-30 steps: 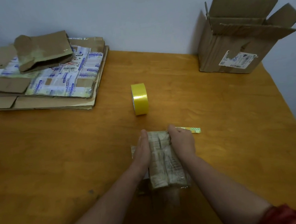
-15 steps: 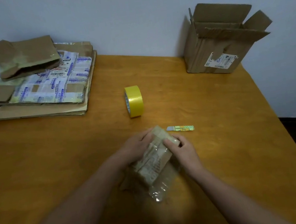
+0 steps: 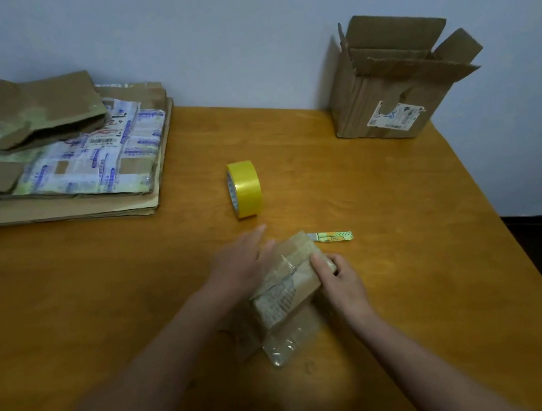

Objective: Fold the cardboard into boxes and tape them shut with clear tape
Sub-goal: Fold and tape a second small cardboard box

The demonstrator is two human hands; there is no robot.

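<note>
A small cardboard box [image 3: 285, 288], wrapped in old clear tape, lies tilted on the wooden table [image 3: 102, 296] in front of me. My left hand [image 3: 241, 264] rests flat against its left side with the fingers stretched out. My right hand [image 3: 340, 280] grips its right edge, thumb on top. A crumpled strip of clear tape [image 3: 281, 350] trails from the box's near end. A yellow tape roll [image 3: 244, 188] stands on edge just beyond the hands. A small utility knife [image 3: 330, 236] lies right of the box's far corner.
A stack of flattened cardboard [image 3: 61, 170] with printed labels fills the far left of the table. An open cardboard box [image 3: 395, 85] stands at the far right corner against the wall. The table's right edge runs diagonally, with dark floor beyond it.
The small box has been turned from lengthwise to diagonal. My left hand has shifted from gripping it to lying flat against its side, and my right hand stays on its right edge.
</note>
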